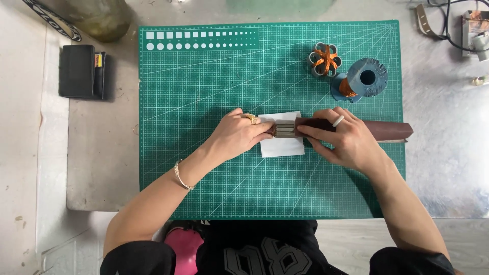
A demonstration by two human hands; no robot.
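Nearest, the front strip of the green cutting mat [204,193] lies bare between the two forearms, with its near edge just short of the table [97,173] edge. The mat is flat, gridded with fine white lines, and fills most of the metal table top.

At mid-mat one white paper [282,146] lies flat, rectangular, under the hands. On it sits a small ribbed metal cylinder [285,128], joined end to end with a long dark brown roll [387,130] that runs right, its far tip reaching the mat's right edge.

The left hand [237,135] has its fingers curled shut over the cylinder's left end; it wears one gold ring and a bracelet at the wrist. The right hand [346,140] lies over the roll's left end, fingers closed around it, one white ring showing.

Beyond the hands, open mat spreads left. At upper right stand two small pieces close together: an orange and white flower-shaped piece [325,59] and a blue ruffled cone [362,80] with a round hole.

Off the mat, far left, lies one black case [79,71].
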